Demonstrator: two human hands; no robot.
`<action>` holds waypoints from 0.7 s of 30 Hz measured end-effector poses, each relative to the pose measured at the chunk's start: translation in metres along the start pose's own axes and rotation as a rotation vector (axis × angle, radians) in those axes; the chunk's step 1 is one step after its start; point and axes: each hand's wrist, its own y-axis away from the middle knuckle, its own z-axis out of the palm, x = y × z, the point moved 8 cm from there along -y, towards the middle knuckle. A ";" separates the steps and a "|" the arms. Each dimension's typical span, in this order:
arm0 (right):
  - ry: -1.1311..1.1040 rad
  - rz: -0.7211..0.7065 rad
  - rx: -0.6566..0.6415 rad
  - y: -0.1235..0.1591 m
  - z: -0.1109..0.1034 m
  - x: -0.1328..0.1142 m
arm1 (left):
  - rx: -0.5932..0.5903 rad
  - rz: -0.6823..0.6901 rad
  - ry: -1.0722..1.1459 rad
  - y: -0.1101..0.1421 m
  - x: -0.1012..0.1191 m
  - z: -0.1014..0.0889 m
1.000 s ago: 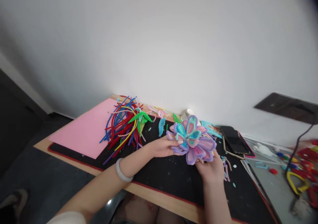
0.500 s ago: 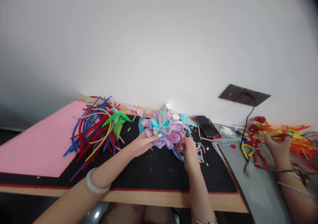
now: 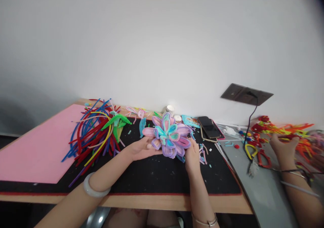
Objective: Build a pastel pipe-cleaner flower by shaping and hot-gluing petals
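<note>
A large pipe-cleaner flower [image 3: 169,135] with lilac, pink and turquoise looped petals is held up above the black mat [image 3: 157,177]. From the left, my left hand [image 3: 141,149] supports its underside, with fingers partly hidden behind the petals. On the other side, my right hand [image 3: 192,157] grips the flower at its right edge, and its fingertips are mostly covered by petals. A loose blue pipe-cleaner petal [image 3: 142,127] lies on the mat behind my left hand. Short pastel cut pieces [image 3: 203,153] are scattered to the right of my right hand.
Left are a pipe-cleaner pile [image 3: 93,133] and a pink sheet [image 3: 37,150]. Phones [image 3: 209,127] and a white roll [image 3: 170,109] sit near the wall. On the grey table, another person's hand [image 3: 283,148] works beside pliers [image 3: 250,152] and a cable [image 3: 249,123].
The flower has turned and tilted, showing its face more fully. My left thumb has come off the front petals, and that hand now sits lower, under the flower.
</note>
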 end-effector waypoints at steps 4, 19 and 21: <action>-0.066 0.016 0.047 0.001 -0.002 0.002 | -0.035 -0.051 0.068 0.001 0.000 0.004; -0.049 0.022 0.101 0.006 0.007 0.000 | 0.339 -0.037 0.200 -0.007 -0.015 -0.030; -0.055 0.027 0.079 0.006 0.011 0.000 | 0.353 -0.026 0.201 -0.007 -0.016 -0.032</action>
